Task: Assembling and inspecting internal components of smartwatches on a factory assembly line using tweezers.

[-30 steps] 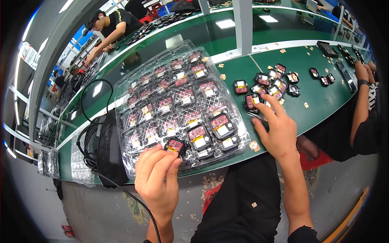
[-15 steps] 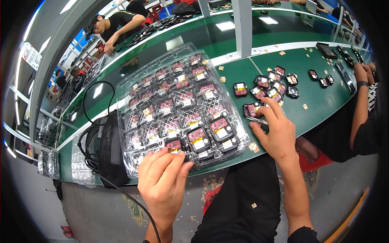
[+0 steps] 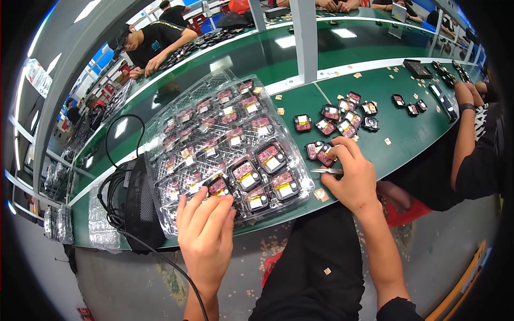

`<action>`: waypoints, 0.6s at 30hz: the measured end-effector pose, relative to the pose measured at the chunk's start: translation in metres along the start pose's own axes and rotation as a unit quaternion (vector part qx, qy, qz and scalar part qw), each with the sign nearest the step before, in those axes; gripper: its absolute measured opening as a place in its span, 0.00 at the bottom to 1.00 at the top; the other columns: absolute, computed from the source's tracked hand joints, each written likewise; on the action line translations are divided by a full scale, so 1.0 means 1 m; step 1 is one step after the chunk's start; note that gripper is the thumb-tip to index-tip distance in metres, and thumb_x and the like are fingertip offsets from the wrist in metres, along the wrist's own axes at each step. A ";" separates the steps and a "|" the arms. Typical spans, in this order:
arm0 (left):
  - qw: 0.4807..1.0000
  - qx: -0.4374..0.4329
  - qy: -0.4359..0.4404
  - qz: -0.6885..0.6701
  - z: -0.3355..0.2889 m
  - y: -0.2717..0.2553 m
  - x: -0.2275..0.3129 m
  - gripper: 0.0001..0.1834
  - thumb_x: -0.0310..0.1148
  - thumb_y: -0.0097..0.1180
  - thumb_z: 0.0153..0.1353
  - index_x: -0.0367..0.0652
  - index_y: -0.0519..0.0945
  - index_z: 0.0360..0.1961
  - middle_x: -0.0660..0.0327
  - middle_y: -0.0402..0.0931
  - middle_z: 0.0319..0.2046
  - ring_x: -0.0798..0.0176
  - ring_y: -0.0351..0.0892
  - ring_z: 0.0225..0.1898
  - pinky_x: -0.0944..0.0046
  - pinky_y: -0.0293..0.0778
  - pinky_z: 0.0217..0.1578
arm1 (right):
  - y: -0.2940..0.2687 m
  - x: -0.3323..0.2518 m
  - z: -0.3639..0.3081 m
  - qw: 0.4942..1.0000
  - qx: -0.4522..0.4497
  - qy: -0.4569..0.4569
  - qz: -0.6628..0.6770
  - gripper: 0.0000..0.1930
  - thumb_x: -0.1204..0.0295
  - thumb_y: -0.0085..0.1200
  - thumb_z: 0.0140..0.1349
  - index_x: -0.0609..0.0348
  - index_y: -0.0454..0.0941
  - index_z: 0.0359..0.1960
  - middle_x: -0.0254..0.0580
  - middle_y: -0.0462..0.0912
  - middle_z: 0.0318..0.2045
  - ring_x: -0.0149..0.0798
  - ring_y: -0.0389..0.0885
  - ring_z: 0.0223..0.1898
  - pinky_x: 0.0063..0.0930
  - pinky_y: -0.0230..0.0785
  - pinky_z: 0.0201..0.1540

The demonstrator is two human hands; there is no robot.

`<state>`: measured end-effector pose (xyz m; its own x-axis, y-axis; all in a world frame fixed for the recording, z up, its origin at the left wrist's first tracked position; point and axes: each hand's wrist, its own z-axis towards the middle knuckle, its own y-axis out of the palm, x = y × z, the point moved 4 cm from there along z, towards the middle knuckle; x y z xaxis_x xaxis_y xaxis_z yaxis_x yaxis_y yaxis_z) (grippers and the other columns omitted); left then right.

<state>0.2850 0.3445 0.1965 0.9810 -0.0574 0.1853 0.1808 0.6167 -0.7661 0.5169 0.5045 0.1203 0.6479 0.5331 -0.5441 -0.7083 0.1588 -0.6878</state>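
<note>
A clear plastic blister tray [image 3: 184, 104] lies on the green bench, its pockets filled with several small black modules with red and yellow faces. My left hand [image 3: 206, 235] reaches over the tray's near edge, fingertips closed around one black module [image 3: 217, 185] at a front pocket. My right hand [image 3: 354, 179] rests on the bench to the right of the tray. It holds thin metal tweezers [image 3: 325, 171], and its fingertips touch a loose module [image 3: 325, 155]. More loose modules [image 3: 342, 115] lie in a cluster just beyond it.
A black mesh pouch [image 3: 140, 206] and a black cable [image 3: 115, 184] lie left of the tray. Small tan scraps [image 3: 320, 195] dot the bench. Another person's arm [image 3: 465, 125] works at the right, and a person in black [image 3: 155, 45] sits across the far bench.
My left hand has stayed on the module at the tray's front edge, its fingers spreading over it. My right hand has drawn slightly nearer, onto the closest loose module.
</note>
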 end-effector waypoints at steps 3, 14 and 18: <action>0.998 -0.014 -0.032 -0.051 0.002 -0.001 -0.001 0.17 0.19 0.71 0.53 0.37 0.88 0.46 0.54 0.86 0.45 0.43 0.82 0.58 0.48 0.74 0.61 | 0.001 -0.002 0.000 1.000 -0.005 -0.004 -0.010 0.17 0.73 0.68 0.46 0.55 0.79 0.40 0.36 0.82 0.54 0.47 0.86 0.30 0.42 0.78 0.34; 0.998 -0.034 -0.042 -0.019 0.004 0.000 -0.012 0.17 0.23 0.68 0.58 0.36 0.88 0.50 0.47 0.82 0.55 0.42 0.81 0.59 0.50 0.74 0.61 | 0.000 -0.004 0.000 1.000 -0.008 -0.004 -0.013 0.17 0.73 0.67 0.47 0.54 0.79 0.40 0.36 0.82 0.54 0.48 0.86 0.32 0.43 0.78 0.35; 0.999 -0.034 -0.016 0.036 0.007 -0.001 -0.009 0.16 0.23 0.68 0.59 0.38 0.88 0.50 0.47 0.82 0.57 0.42 0.80 0.59 0.48 0.75 0.61 | 0.001 -0.006 0.001 1.000 -0.012 -0.001 -0.016 0.17 0.73 0.67 0.47 0.54 0.80 0.40 0.36 0.82 0.53 0.48 0.86 0.33 0.43 0.77 0.35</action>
<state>0.2754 0.3495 0.1999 0.9890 0.0112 0.1475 0.1157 0.5629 -0.8184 0.5121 0.5024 0.1229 0.6689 0.5306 -0.5206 -0.6809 0.1563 -0.7155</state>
